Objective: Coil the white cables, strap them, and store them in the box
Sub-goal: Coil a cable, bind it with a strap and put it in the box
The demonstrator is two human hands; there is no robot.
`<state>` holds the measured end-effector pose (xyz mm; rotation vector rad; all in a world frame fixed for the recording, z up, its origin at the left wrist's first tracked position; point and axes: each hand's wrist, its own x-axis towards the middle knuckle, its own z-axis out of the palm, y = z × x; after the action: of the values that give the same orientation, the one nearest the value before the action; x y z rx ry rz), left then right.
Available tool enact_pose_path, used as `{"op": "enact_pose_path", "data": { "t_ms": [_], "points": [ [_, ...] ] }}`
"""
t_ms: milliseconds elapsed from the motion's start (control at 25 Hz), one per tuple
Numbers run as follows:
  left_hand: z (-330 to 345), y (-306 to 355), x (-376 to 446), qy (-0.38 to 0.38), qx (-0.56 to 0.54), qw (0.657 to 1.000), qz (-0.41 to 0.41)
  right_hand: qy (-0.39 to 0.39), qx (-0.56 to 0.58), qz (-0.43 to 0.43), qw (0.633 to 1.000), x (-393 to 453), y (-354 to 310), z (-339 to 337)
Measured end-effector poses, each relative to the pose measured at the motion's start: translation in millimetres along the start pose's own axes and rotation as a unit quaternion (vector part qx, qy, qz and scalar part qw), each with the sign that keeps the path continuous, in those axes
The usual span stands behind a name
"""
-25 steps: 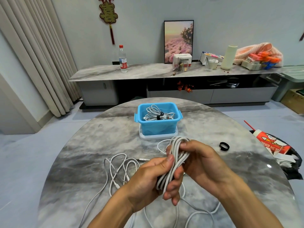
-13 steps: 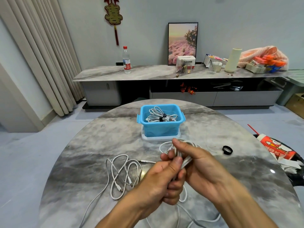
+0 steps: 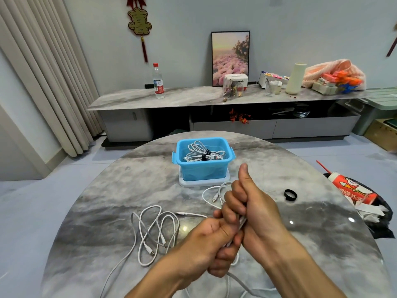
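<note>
Both hands, left hand (image 3: 211, 244) and right hand (image 3: 255, 214), grip one white cable bundle (image 3: 241, 224) above the marble surface (image 3: 107, 211), near the blue box (image 3: 204, 168) containing a strapped coil (image 3: 204, 154), loose cable (image 3: 154, 229) lying left.

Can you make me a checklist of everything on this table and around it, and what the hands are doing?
Surface: round grey marble table.
Job's things: blue box on a white lid, one strapped coil inside; black strap lying to the right.
Clutter: nothing seen on the table.
Hands: left hand and right hand both grip a cable bundle.
Cables: loose white cable on the left.
Surroundings: sideboard with water bottle, framed picture; curtain.
</note>
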<state>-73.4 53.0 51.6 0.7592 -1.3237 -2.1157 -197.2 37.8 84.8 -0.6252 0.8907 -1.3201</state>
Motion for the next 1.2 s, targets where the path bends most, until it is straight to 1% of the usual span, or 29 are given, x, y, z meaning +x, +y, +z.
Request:
{"op": "enact_pose_path", "data": {
  "t_ms": [80, 160, 200, 280, 320, 360, 400, 440, 480, 520, 560, 600, 640, 680, 720, 760, 800, 840, 880, 920, 960, 1000, 1040, 1080, 1160, 1200],
  "points": [
    [2.7, 0.7, 0.1, -0.03, -0.048, 0.998, -0.006, 0.001, -0.038, -0.028, 0.999, 0.2, -3.5, -1.7],
    [3.5, 4.4, 0.4, -0.057, -0.123, 0.991, -0.019, 0.009, -0.042, -0.04, 0.998, 3.3, -4.6, -3.2],
    [4.1, 5.6, 0.8, -0.055, -0.142, 0.988, -0.026, 0.017, -0.041, -0.044, 0.998, 5.4, -4.6, -4.0],
    [7.4, 5.8, 1.9, -0.014, -0.139, 0.99, -0.022, 0.022, -0.044, -0.079, 0.996, 10.6, 0.1, -8.9],
    [9.5, 5.8, 1.9, 0.018, -0.134, 0.991, -0.009, 0.0, -0.038, -0.096, 0.995, 12.8, 3.8, -12.0],
    [10.3, 6.5, 0.7, 0.051, -0.138, 0.989, 0.011, -0.055, -0.024, -0.102, 0.993, 14.5, 7.7, -15.3],
    [8.7, 9.3, -2.0, 0.082, -0.153, 0.984, 0.04, -0.119, -0.013, -0.084, 0.989, 15.9, 12.5, -18.9],
    [4.1, 15.4, -5.8, 0.113, -0.176, 0.975, 0.078, -0.181, -0.031, -0.053, 0.982, 17.0, 18.7, -23.1],
    [-2.2, 24.2, -10.6, 0.139, -0.205, 0.961, 0.12, -0.233, -0.092, -0.011, 0.968, 14.9, 26.2, -26.7],
    [-11.2, 34.7, -16.5, 0.16, -0.237, 0.944, 0.164, -0.271, -0.212, 0.021, 0.939, 11.4, 34.0, -29.6],
    [-22.3, 45.5, -23.8, 0.175, -0.273, 0.922, 0.209, -0.294, -0.359, 0.036, 0.885, 9.0, 40.2, -32.5],
    [-34.6, 55.6, -32.1, 0.19, -0.312, 0.896, 0.253, -0.28, -0.476, 0.027, 0.833, 9.6, 41.6, -36.2],
    [-47.0, 65.0, -40.4, 0.206, -0.34, 0.87, 0.293, -0.244, -0.535, 0.017, 0.809, 11.0, 37.2, -37.1],
    [-57.0, 71.1, -47.2, 0.225, -0.348, 0.853, 0.316, -0.209, -0.53, 0.01, 0.822, 12.5, 28.3, -40.0],
    [-63.2, 73.1, -51.4, 0.252, -0.329, 0.853, 0.318, -0.182, -0.46, 0.009, 0.869, 13.6, 16.5, -43.3],
    [-66.1, 71.4, -51.5, 0.291, -0.273, 0.866, 0.303, -0.18, -0.341, 0.011, 0.923, 13.8, 1.0, -44.5],
    [-65.7, 66.7, -47.5, 0.338, -0.172, 0.882, 0.282, -0.203, -0.209, 0.013, 0.956, 13.5, -13.1, -44.0],
    [-61.9, 59.8, -41.2, 0.38, -0.023, 0.888, 0.259, -0.228, -0.116, 0.016, 0.967, 12.4, -23.4, -42.2],
    [-55.9, 52.2, -33.6, 0.403, 0.151, 0.871, 0.235, -0.242, -0.073, 0.021, 0.967, 9.7, -30.3, -39.1],
    [-49.7, 44.4, -24.8, 0.392, 0.311, 0.84, 0.207, -0.239, -0.067, 0.028, 0.968, 8.3, -33.1, -37.8],
    [-44.6, 36.0, -16.5, 0.359, 0.431, 0.808, 0.177, -0.221, -0.082, 0.034, 0.971, 7.7, -34.1, -37.0],
    [-40.2, 28.4, -9.8, 0.318, 0.499, 0.791, 0.153, -0.198, -0.1, 0.036, 0.974, 7.6, -34.2, -37.6],
    [-35.9, 22.6, -6.0, 0.276, 0.521, 0.795, 0.14, -0.174, -0.107, 0.037, 0.978, 7.9, -34.3, -38.2],
    [-32.5, 18.1, -3.1, 0.239, 0.516, 0.811, 0.135, -0.149, -0.094, 0.037, 0.984, 8.7, -34.5, -38.2],
    [-26.8, 15.1, 0.5, 0.182, 0.485, 0.846, 0.125, -0.114, -0.037, 0.038, 0.992, 10.6, -33.7, -37.3],
    [-25.4, 15.1, 0.8, 0.164, 0.481, 0.853, 0.12, -0.109, -0.014, 0.039, 0.993, 11.8, -31.2, -38.3]
  ]
}}
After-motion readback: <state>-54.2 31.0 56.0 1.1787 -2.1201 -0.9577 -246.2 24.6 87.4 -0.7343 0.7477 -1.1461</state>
